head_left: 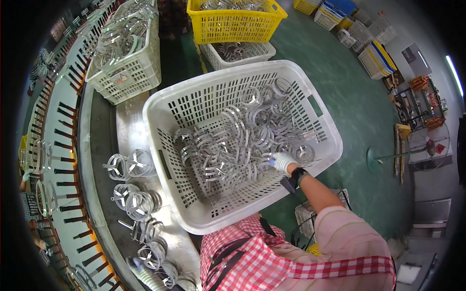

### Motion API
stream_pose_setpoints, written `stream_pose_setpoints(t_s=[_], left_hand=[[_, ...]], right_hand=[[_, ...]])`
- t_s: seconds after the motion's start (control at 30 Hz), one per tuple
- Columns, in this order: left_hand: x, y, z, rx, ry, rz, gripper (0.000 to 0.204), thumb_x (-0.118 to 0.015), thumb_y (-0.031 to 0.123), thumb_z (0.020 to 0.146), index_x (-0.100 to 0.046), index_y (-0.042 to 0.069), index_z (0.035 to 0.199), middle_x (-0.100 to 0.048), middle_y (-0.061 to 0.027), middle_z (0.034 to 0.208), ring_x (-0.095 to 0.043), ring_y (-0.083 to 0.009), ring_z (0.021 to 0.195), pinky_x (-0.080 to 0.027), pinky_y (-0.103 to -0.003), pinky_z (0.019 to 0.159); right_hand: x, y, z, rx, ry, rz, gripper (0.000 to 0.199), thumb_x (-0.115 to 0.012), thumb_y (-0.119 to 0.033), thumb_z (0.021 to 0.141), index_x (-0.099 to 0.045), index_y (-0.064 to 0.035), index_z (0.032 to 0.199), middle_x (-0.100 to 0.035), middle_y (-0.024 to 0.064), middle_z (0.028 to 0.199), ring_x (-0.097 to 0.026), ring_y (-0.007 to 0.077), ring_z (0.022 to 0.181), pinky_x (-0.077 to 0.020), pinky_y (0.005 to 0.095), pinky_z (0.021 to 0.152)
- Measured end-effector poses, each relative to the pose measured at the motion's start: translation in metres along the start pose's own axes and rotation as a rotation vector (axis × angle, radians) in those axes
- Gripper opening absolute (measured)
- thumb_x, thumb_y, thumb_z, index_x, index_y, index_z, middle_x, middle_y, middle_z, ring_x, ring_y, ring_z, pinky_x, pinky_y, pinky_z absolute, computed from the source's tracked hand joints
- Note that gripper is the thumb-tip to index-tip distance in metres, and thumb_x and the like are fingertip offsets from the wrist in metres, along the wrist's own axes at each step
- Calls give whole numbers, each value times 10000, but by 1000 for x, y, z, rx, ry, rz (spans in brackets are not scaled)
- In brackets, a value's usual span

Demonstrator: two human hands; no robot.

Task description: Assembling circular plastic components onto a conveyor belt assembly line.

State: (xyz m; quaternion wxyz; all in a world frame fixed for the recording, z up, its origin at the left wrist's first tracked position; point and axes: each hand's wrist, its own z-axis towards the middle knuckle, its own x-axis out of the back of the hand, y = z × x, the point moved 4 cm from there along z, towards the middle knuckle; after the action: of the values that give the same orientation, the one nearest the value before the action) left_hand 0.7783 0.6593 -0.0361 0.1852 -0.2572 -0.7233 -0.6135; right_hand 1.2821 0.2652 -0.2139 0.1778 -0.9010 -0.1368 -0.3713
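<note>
My right hand (283, 161), in a white striped glove with bluish fingertips, reaches into a large white plastic basket (213, 80). Its fingers close on a metal ring in the pile of shiny ring-shaped metal parts (242, 140); their tips are partly hidden among the rings. Low at the left, my gloved left hand (143, 274) lies beside a row of similar metal ring parts (151, 254), its fingers stretched out. Several of those parts show three-armed centres and stand on a metal bench (133, 131) along the basket's left side.
A conveyor (53, 203) with upright dark pegs curves along the left. A white crate (124, 80) of ring parts stands at the bench's far end. Beyond the basket, a yellow crate (233, 29) sits on a white crate (264, 51). A green-based stand (374, 160) is at the right.
</note>
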Motion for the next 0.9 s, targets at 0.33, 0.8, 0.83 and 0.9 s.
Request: stream_pose_setpoints(t_s=[0.33, 0.8, 0.83, 0.9], left_hand=[[-40, 84, -103, 76, -263, 169, 388, -444, 145, 923, -396, -52, 1253, -447, -195, 1235, -421, -282, 1140, -347, -348, 974], [-65, 117, -133, 206, -383, 154, 398, -532, 169, 889, -448, -57, 1206, -515, -160, 1155, -498, -233, 998, -409, -324, 874], [-63, 107, -129, 103, -385, 169, 393, -529, 168, 890, -452, -50, 1207, -518, -150, 1150, -512, -224, 976, -418, -316, 859], [-60, 97, -128, 105, -379, 134, 388, -531, 167, 889, -456, -46, 1204, -519, -143, 1143, -507, -216, 986, -416, -309, 863]], right_hand=[[22, 49, 78, -337, 69, -38, 425, -598, -223, 783, -526, -41, 1161, -485, 178, 1242, -474, 328, 1134, -425, 397, 927], [21, 66, 84, 76, 321, -266, 207, -572, -167, 772, -609, -62, 947, -586, 171, 1039, -575, 321, 953, -475, 414, 794], [30, 68, 80, 32, 344, -200, 223, -576, -186, 774, -600, -64, 959, -572, 175, 1059, -568, 329, 957, -470, 422, 797], [47, 78, 65, -85, 383, -52, 273, -582, -251, 782, -581, -68, 984, -533, 186, 1115, -557, 353, 948, -463, 435, 799]])
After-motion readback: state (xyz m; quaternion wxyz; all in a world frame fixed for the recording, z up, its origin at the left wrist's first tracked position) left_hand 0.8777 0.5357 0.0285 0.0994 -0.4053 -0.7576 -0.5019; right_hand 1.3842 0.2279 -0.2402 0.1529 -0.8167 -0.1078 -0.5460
